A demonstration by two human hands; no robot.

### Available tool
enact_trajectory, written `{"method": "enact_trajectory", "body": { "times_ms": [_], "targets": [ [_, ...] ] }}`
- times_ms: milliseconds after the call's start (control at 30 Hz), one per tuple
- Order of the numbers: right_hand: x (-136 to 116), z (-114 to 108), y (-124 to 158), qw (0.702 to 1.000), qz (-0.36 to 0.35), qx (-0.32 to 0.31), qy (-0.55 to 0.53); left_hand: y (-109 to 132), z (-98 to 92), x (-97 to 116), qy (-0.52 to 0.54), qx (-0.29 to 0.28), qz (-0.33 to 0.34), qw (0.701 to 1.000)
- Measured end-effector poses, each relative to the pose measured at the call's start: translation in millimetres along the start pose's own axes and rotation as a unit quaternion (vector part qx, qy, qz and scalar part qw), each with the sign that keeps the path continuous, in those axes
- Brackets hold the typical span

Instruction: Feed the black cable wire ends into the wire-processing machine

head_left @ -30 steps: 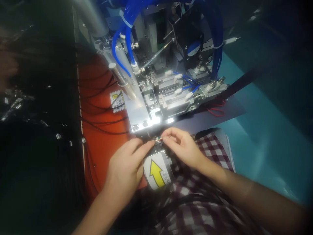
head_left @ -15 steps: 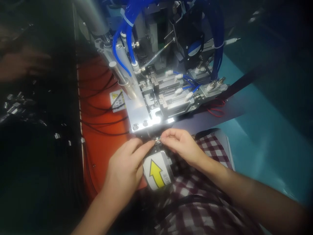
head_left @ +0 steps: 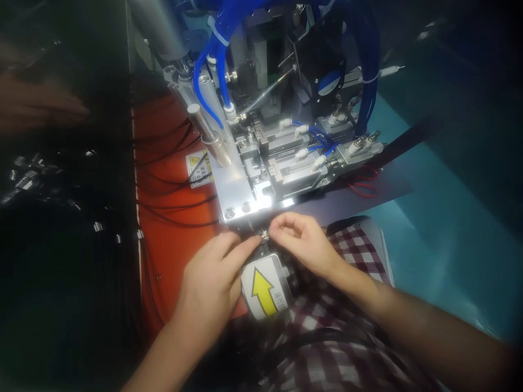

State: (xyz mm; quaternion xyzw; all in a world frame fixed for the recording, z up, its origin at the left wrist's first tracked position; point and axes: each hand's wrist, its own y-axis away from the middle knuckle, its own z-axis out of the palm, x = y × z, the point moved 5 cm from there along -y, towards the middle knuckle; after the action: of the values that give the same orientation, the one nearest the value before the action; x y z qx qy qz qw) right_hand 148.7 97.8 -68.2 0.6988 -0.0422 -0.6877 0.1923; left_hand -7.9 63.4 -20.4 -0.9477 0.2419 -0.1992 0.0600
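A small shiny metal part point(head_left: 265, 235) sits between my fingertips at the front edge of the machine's metal plate point(head_left: 241, 190). My left hand point(head_left: 212, 267) is closed, with its thumb pressed against the left side of the part. From the right, my right hand point(head_left: 304, 239) pinches at the part's other side with thumb and forefinger. Its exact kind is too small to make out. Just below my fingers is a rounded white cover point(head_left: 265, 286) bearing a yellow arrow.
Behind the plate stand pneumatic cylinders point(head_left: 298, 174) with blue hoses point(head_left: 365, 81). Black cables cross an orange base point(head_left: 175, 245) on the left. Loose metal pieces point(head_left: 24, 174) lie on the dark surface further left, near another person's blurred hand point(head_left: 41, 103). A checked cloth point(head_left: 347, 348) covers my lap.
The whole view has shifted slightly. Both my hands keep nearly the same pose at the small metal part. The other person's hand at the left has changed position a little.
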Motion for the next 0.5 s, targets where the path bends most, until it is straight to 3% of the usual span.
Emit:
{"method": "enact_trajectory", "body": {
  "times_ms": [500],
  "targets": [
    [3.0,4.2,3.7,1.0,0.011,0.017,-0.013,0.5,-0.2,-0.4,0.006,0.001,0.0,1.0]
  ]
}}
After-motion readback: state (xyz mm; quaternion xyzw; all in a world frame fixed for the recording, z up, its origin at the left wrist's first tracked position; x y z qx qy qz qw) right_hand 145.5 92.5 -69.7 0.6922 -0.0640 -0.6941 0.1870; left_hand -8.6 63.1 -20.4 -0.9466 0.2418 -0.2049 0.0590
